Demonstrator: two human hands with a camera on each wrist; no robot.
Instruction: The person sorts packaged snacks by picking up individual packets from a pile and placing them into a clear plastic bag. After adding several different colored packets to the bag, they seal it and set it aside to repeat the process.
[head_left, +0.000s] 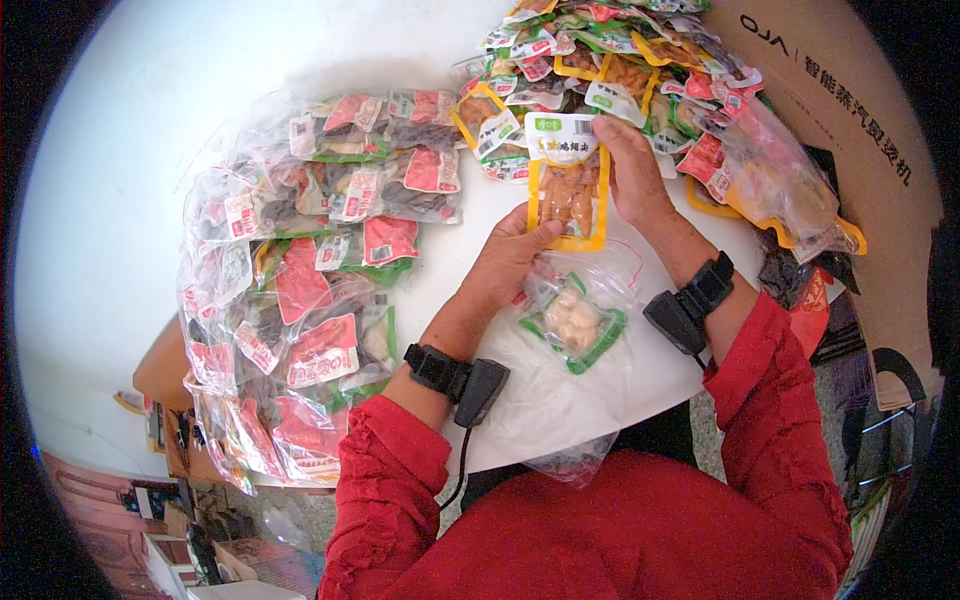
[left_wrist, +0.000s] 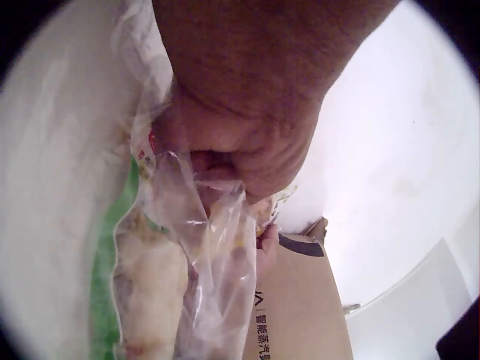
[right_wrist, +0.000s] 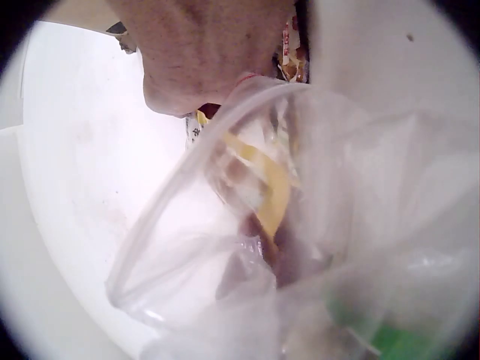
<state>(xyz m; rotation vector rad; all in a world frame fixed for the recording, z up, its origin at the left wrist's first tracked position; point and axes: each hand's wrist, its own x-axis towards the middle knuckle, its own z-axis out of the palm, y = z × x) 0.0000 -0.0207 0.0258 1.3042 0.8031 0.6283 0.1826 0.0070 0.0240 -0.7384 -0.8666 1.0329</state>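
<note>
A yellow-edged packet of brown food (head_left: 568, 190) is held upright between both hands. The left hand (head_left: 505, 255) pinches its lower left corner, thumb on the front. At its upper right edge the right hand (head_left: 635, 175) grips it, fingers partly behind. Just below lies a clear plastic bag (head_left: 540, 340) with a green-edged packet of pale food (head_left: 572, 320) inside. In the left wrist view the left hand (left_wrist: 247, 142) is behind clear film beside the green-edged packet (left_wrist: 150, 285). The right wrist view shows the right hand (right_wrist: 206, 52) above the bag's rim (right_wrist: 161, 199); film veils the yellow-edged packet (right_wrist: 274, 195).
Bagged packets with red and white labels (head_left: 300, 280) cover the left of the white table (head_left: 480, 420). Behind the hands rises a heap of mixed packets (head_left: 600, 60), with a filled clear bag (head_left: 780, 190) at its right. A cardboard box (head_left: 840, 110) stands far right.
</note>
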